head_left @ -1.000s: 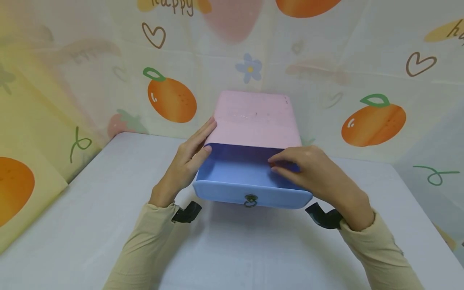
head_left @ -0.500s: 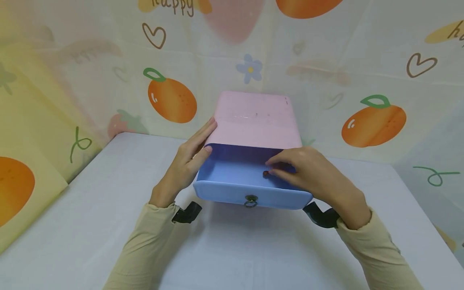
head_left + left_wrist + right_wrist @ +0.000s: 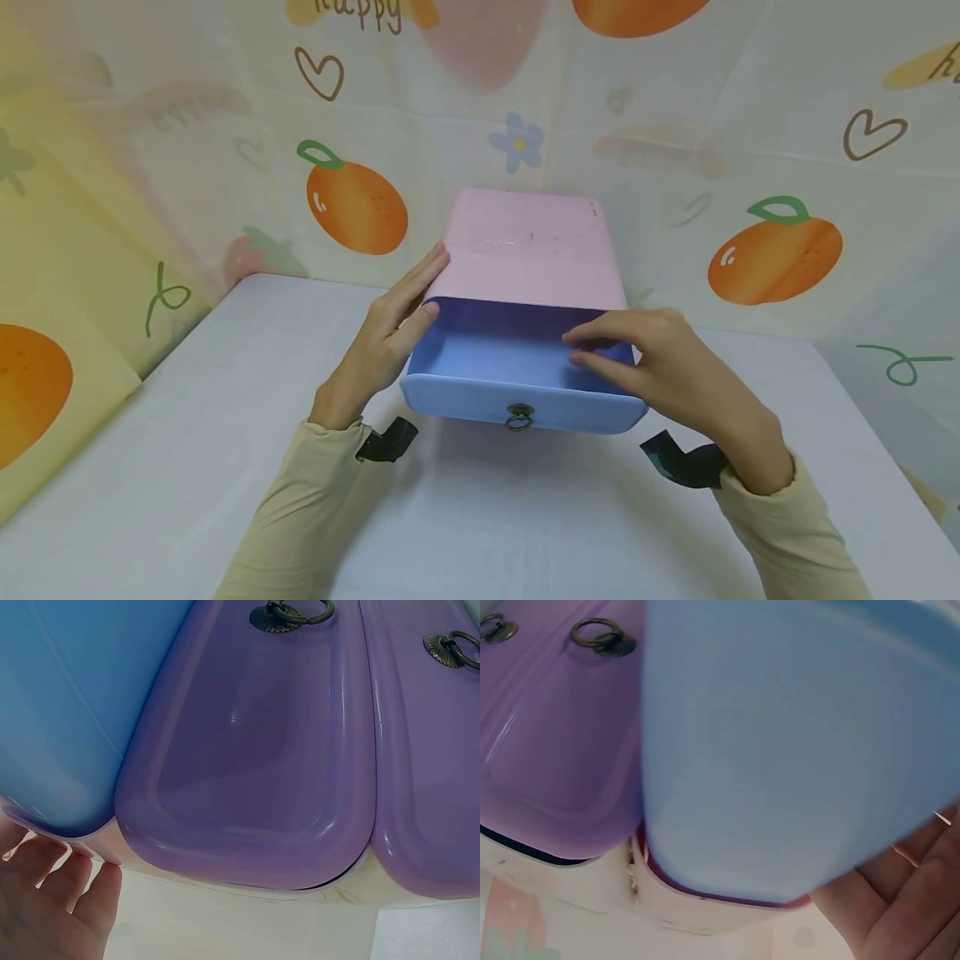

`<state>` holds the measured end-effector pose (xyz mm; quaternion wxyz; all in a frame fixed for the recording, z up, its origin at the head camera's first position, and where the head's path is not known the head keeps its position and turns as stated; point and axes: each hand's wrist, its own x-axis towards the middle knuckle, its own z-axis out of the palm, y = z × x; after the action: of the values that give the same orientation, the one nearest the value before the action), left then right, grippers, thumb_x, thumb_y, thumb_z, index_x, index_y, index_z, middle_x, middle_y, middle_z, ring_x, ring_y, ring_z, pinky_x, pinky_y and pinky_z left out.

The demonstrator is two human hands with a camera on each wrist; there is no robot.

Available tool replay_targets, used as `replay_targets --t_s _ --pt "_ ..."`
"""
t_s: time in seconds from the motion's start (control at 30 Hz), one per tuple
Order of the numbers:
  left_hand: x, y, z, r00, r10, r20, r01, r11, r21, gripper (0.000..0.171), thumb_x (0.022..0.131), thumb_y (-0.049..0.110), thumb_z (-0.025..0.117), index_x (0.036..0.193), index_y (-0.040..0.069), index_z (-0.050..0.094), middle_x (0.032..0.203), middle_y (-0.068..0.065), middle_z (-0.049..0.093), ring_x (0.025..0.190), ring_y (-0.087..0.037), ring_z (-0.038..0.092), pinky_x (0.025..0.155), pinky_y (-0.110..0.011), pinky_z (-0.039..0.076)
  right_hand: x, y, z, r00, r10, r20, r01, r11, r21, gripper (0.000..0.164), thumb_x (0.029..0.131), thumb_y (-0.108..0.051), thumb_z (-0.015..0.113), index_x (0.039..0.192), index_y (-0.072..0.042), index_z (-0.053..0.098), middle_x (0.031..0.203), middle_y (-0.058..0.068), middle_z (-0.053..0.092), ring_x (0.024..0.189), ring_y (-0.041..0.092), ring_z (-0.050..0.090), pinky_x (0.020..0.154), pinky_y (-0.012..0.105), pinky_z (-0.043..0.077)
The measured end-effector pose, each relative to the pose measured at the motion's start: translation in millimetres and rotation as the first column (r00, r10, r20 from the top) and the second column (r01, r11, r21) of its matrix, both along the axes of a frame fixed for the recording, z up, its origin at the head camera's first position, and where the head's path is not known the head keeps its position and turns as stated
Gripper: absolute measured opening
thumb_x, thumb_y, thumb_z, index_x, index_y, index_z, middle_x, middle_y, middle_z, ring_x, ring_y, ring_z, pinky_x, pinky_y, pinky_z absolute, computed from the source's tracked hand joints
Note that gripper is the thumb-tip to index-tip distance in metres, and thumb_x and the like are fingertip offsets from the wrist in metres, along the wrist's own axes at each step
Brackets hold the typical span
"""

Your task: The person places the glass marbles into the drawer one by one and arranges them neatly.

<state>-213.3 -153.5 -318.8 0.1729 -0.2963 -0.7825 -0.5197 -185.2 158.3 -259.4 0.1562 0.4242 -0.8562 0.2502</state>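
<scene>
A blue drawer point(image 3: 523, 408) with a small metal ring pull point(image 3: 519, 417) is pulled out of a pink drawer cabinet point(image 3: 532, 246). My left hand point(image 3: 382, 337) lies along the cabinet's left side, fingers extended and thumb near the front edge of the opening. Inside the drawer's right part is my right hand point(image 3: 660, 362), reaching over the right wall with thumb and forefinger bent towards each other. Whether something small sits between those fingertips is hidden. In the right wrist view, the drawer's blue underside blocks the fingertips, and part of the hand point(image 3: 915, 892) shows at lower right.
Purple drawers point(image 3: 262, 750) with metal ring pulls are below the blue one in the left wrist view, pushed in. The cabinet stands on a white-covered table point(image 3: 495, 525). Behind it hangs a cloth backdrop point(image 3: 570, 100) printed with oranges and hearts.
Half a second ago a small brown piece showed by my right fingertips on the drawer floor; it is out of sight now. My right hand has shifted right. My left hand has stayed put.
</scene>
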Motion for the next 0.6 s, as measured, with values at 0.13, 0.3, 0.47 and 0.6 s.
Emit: replay_targets --t_s 0.13,0.3,0.47,0.6 --pt "0.5 0 -0.5 1.0 0.001 -0.003 -0.001 1.0 -0.005 0.054 0.1 0.009 0.045 0.154 0.011 0.037 0.164 0.0 0.028 0.152 -0.013 0.026 0.123 -0.027 0.026 5.7 5 1.2 1.0 0.0 -0.029 -0.001 0.998 -0.056 0.029 0.078 0.0 0.08 0.105 -0.009 0.077 0.098 -0.003 0.077 0.087 0.01 0.073 0.084 0.006 0.05" --pt "0.6 0 -1.3 1.0 -0.004 0.0 0.004 1.0 -0.004 0.054 0.1 0.009 0.045 0.154 0.011 0.036 0.164 0.0 0.028 0.152 -0.012 0.025 0.122 -0.024 0.025 14.6 9 2.0 0.996 -0.026 -0.084 0.019 0.996 -0.086 0.034 0.074 0.001 0.082 0.106 -0.011 0.077 0.099 -0.003 0.077 0.09 0.013 0.073 0.084 0.004 0.049" --pt "0.0 0 -1.6 1.0 -0.005 0.0 0.005 1.0 0.002 0.054 0.1 0.009 0.045 0.154 0.011 0.037 0.164 -0.001 0.028 0.152 -0.012 0.026 0.122 -0.021 0.025 23.5 11 4.0 0.988 -0.021 -0.152 0.0 0.991 -0.135 0.041 0.069 0.006 0.083 0.106 -0.01 0.077 0.097 -0.001 0.077 0.09 0.014 0.072 0.087 0.005 0.049" --pt "-0.8 0 -1.3 1.0 -0.005 0.0 0.005 1.0 0.003 0.054 0.101 0.009 0.044 0.154 0.011 0.037 0.164 -0.001 0.028 0.152 -0.012 0.026 0.122 -0.021 0.025 32.8 13 5.0 0.987 -0.044 -0.155 0.02 0.987 -0.157 0.038 0.071 0.002 0.083 0.107 -0.009 0.076 0.097 0.001 0.077 0.094 0.01 0.07 0.092 0.005 0.047"
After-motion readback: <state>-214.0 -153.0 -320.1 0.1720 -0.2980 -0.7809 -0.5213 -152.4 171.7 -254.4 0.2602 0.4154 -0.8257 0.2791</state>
